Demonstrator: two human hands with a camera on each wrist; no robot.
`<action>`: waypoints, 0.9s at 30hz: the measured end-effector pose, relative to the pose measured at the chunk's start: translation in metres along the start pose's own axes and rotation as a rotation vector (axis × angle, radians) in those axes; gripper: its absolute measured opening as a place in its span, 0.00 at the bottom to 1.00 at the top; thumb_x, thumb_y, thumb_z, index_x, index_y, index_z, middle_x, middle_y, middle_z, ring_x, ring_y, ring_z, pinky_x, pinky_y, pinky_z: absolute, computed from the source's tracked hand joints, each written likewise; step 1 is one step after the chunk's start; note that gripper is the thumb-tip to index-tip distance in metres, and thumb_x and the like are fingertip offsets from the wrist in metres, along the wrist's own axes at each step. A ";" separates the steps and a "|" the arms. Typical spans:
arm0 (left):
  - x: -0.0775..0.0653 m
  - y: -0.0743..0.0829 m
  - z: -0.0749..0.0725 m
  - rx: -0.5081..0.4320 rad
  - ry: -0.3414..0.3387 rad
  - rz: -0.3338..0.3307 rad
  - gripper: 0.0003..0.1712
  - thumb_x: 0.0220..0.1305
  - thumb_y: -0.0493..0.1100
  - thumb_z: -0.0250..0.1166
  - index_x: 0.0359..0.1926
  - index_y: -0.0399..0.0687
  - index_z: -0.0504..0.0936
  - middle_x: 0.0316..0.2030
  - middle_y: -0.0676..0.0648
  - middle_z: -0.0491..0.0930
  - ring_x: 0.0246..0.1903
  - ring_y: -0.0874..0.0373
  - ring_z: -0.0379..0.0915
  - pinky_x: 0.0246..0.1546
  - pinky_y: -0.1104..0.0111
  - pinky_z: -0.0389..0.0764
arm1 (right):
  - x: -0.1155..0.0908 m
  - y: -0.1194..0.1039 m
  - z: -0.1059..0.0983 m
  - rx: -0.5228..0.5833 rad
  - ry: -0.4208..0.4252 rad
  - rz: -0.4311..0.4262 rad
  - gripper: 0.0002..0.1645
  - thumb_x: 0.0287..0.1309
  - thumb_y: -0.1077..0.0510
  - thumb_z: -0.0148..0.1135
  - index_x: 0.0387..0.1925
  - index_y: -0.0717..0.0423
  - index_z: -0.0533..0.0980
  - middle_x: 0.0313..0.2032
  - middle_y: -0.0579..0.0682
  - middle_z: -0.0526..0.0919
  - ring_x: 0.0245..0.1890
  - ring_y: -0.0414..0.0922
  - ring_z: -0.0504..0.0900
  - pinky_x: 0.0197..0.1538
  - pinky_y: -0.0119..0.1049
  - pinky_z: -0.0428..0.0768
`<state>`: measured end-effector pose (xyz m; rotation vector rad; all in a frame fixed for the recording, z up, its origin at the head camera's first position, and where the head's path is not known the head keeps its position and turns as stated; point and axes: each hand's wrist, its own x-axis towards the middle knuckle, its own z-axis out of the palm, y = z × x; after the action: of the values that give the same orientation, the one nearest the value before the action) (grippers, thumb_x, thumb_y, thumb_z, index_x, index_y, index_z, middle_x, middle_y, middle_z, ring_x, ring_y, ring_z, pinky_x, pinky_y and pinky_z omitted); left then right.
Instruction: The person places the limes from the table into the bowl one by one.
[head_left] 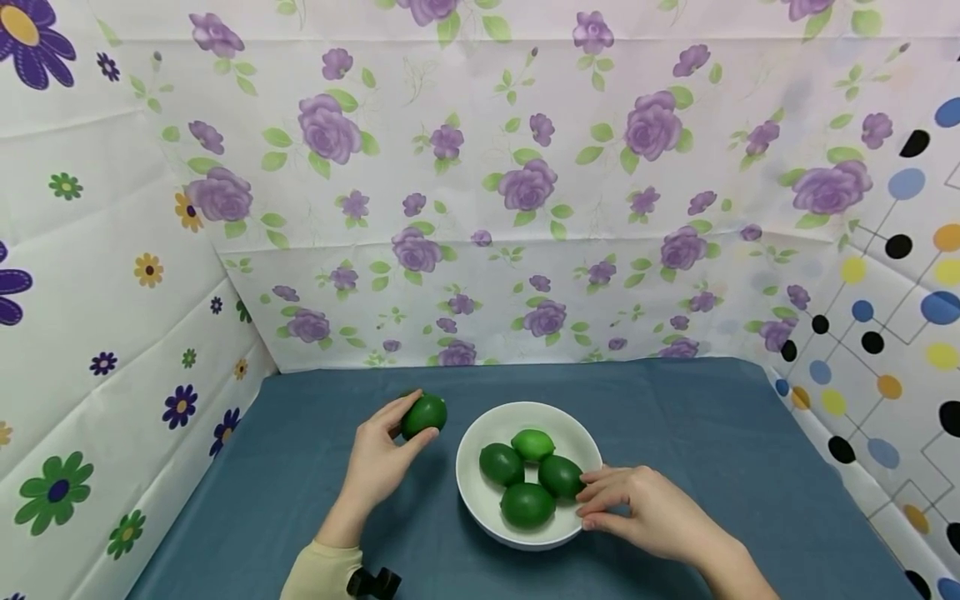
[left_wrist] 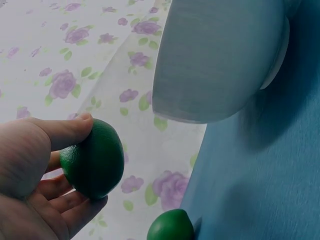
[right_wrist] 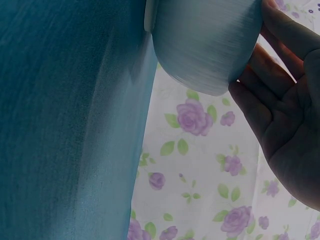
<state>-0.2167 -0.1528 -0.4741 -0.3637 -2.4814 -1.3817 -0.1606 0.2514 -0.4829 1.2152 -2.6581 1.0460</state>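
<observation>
My left hand (head_left: 378,458) holds a dark green lime (head_left: 425,417) between thumb and fingers, above the cloth to the left of the bowl. In the left wrist view a second lime (left_wrist: 171,226) lies on the cloth below the held one. A white bowl (head_left: 471,500) stands at the middle front with several limes (head_left: 527,506) in it, one of them lighter green (head_left: 533,445). At the bowl's right rim, my right hand (head_left: 645,508) grips the edge with bent fingers. The right wrist view shows these fingertips (right_wrist: 240,89) at the rim, the bowl's inside hidden.
Blue cloth (head_left: 675,417) covers the table. A white sheet with purple roses (head_left: 525,183) hangs behind it. Patterned sheets stand on the left (head_left: 127,333) and on the right (head_left: 862,358).
</observation>
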 end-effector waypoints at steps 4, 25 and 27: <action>-0.001 0.002 0.004 -0.008 -0.018 0.010 0.38 0.67 0.46 0.79 0.75 0.46 0.77 0.71 0.39 0.76 0.66 0.40 0.77 0.60 0.47 0.85 | 0.000 0.000 0.000 -0.002 0.002 -0.002 0.09 0.71 0.46 0.70 0.47 0.36 0.92 0.48 0.36 0.91 0.59 0.49 0.87 0.60 0.49 0.87; -0.011 0.018 0.019 -0.073 -0.076 0.053 0.38 0.65 0.48 0.80 0.75 0.52 0.78 0.70 0.45 0.77 0.66 0.46 0.78 0.60 0.49 0.85 | 0.001 -0.002 -0.001 -0.016 -0.001 0.001 0.09 0.70 0.46 0.71 0.47 0.36 0.92 0.48 0.35 0.91 0.59 0.48 0.87 0.61 0.50 0.87; -0.012 0.020 0.021 -0.078 -0.082 0.060 0.38 0.65 0.48 0.80 0.74 0.52 0.78 0.70 0.46 0.78 0.65 0.46 0.79 0.60 0.50 0.85 | 0.001 -0.002 -0.001 -0.016 -0.001 -0.003 0.09 0.70 0.46 0.71 0.47 0.36 0.92 0.48 0.35 0.90 0.58 0.48 0.87 0.61 0.50 0.87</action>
<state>-0.2013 -0.1260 -0.4734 -0.5168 -2.4643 -1.4699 -0.1602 0.2506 -0.4809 1.2165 -2.6594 1.0222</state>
